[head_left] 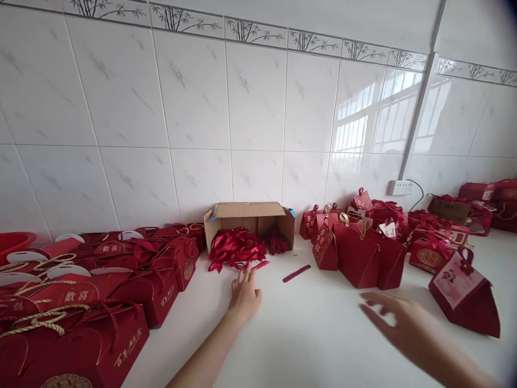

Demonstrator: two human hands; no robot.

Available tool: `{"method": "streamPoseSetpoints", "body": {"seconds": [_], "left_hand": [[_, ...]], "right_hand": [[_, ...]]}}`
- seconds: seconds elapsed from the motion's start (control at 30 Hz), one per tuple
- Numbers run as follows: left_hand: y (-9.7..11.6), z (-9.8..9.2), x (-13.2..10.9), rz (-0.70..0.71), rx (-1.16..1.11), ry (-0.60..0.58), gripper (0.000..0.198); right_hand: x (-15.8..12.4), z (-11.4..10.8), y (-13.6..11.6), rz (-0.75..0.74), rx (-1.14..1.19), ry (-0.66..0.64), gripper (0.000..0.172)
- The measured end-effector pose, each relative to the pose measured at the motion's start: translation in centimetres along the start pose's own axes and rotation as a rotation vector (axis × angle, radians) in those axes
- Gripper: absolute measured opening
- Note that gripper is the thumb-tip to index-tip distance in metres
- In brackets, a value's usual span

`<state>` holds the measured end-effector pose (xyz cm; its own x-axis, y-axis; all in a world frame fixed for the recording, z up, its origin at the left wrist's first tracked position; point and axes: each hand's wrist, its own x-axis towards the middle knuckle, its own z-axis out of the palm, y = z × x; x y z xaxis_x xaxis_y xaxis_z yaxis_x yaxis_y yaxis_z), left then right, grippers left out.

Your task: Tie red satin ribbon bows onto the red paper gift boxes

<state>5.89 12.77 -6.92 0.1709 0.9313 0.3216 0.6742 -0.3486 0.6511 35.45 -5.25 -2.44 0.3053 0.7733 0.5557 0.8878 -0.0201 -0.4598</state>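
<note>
My left hand (245, 293) reaches across the white table with its fingers stretched out. Its fingertips are at the front edge of a pile of shiny red ribbons (236, 245); whether they touch a ribbon end is unclear. The ribbons spill out of a cardboard box (250, 209) lying on its side against the wall. A flat dark red strip (297, 273) lies to the right of that hand. My right hand (398, 315), slightly blurred, hovers with thumb and fingers apart and nothing between them. Close to it stand dark red gift boxes (357, 253) with pointed tops.
Rows of red gift boxes (161, 293) with rope handles fill the left side. A single red box with a pink front (464, 291) stands at the right. More red packages (432, 248) crowd behind it. A power socket (400, 187) is on the tiled wall.
</note>
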Motion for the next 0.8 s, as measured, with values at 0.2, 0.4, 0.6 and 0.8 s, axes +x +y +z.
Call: {"method": "streamPoseSetpoints", "body": {"seconds": [0.2,0.4,0.6,0.8], "left_hand": [[-0.1,0.2,-1.3,0.06,0.111,-0.086,0.032],[0.1,-3.7,-6.8,0.232,0.083,-0.218,0.03],[0.4,-5.2,-9.9,0.356,-0.045,-0.396,0.032],[1.0,-5.1,-10.3,0.342,0.027,-0.421,0.026]], "right_hand": [[0.5,9.3,-10.7,-0.179,0.239,-0.514,0.025],[-2.2,12.7,-12.0,-0.252,0.387,-0.564,0.025],[-2.5,12.1,-11.9,-0.43,0.186,-0.542,0.051],[-2.4,11.3,-11.9,-0.366,-0.014,-0.617,0.032]]}}
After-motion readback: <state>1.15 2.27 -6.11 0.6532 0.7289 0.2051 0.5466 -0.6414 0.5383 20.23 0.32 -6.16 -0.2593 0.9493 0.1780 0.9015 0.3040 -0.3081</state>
